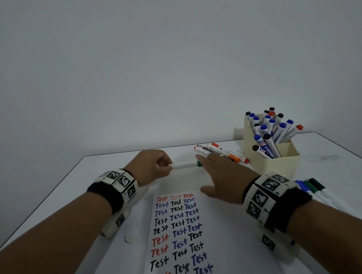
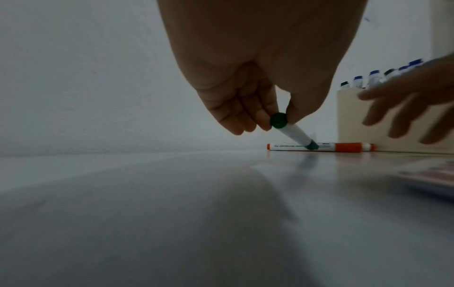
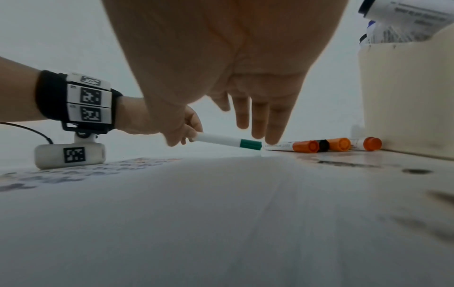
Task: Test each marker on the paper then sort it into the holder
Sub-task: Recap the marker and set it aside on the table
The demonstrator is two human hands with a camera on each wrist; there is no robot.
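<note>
my left hand [image 1: 154,166] pinches the green marker [image 1: 185,164] left of the holder [image 1: 271,163]; my right hand [image 1: 224,174], fingers spread, hovers over its capped end.

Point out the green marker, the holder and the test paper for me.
green marker [image 1: 184,165]: head view, on its white barrel.
holder [image 1: 276,165]: head view, on its cream front wall.
test paper [image 1: 204,246]: head view, on a bare patch near its right edge.

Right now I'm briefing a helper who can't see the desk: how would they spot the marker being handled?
Start at the cream holder full of markers on the table's far right, then look left past the orange-capped markers lying beside it. The marker is pinched by the left hand, the right hand open nearby. It alone has a green cap there.
</note>
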